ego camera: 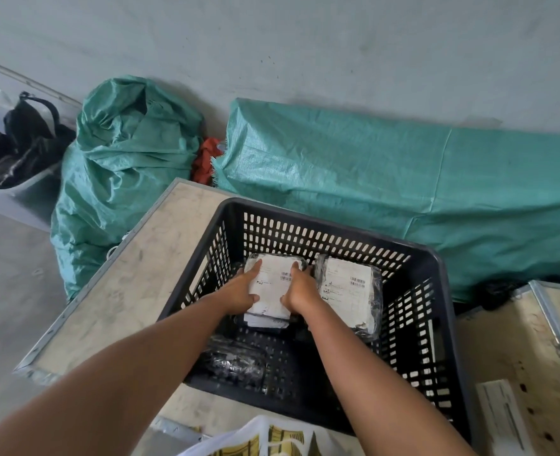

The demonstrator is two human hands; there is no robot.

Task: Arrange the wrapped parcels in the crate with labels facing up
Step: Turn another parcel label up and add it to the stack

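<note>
A black perforated plastic crate (436, 311) stands on a wooden board. Inside, at the far left, lies a wrapped parcel (273, 281) with its white barcode label facing up. My left hand (242, 291) grips its left edge and my right hand (300, 287) grips its right edge. Under it, the edge of another labelled parcel (265, 322) shows. A second wrapped parcel (349, 291) lies label up at the far right of the crate. A dark wrapped parcel (236, 362) with no label showing rests at the near left of the crate floor.
The wooden board (134, 274) has a metal rim. A stuffed green sack (124, 166) and a long green woven sheet (387, 179) lie by the wall. A grey bin (18, 195) holds black bags. A second wooden box (515, 340) stands at right; a patterned bag (272, 439) is nearest me.
</note>
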